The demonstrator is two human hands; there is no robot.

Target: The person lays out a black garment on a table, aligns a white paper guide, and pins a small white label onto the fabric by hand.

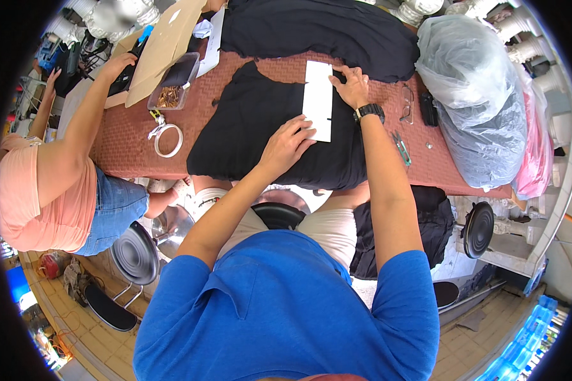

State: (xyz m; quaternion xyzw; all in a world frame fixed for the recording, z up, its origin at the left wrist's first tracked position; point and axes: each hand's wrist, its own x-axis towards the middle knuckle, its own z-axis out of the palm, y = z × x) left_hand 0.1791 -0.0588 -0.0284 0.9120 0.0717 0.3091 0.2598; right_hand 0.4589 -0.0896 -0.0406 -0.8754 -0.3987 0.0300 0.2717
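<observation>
A long white card (318, 105) with small dark notches lies on a folded black cloth (248, 130) in front of me. My left hand (287, 146) rests at the card's lower left edge, its fingers laid over the card and cloth. At the card's upper right edge is my right hand (353, 87); its index finger and thumb reach the edge with a gap between them, and the other fingers are bent. Neither hand is lifting the card. On my right wrist sits a black watch (368, 113).
Behind lies more black cloth (324, 32). Thread snips (401, 148), eyeglasses (407, 105) and stuffed plastic bags (476, 101) are to the right. Leftward are a tape roll (168, 141), a clear tub (171, 89) of small brass-coloured pieces, a cardboard box (165, 51) and a co-worker (51, 197).
</observation>
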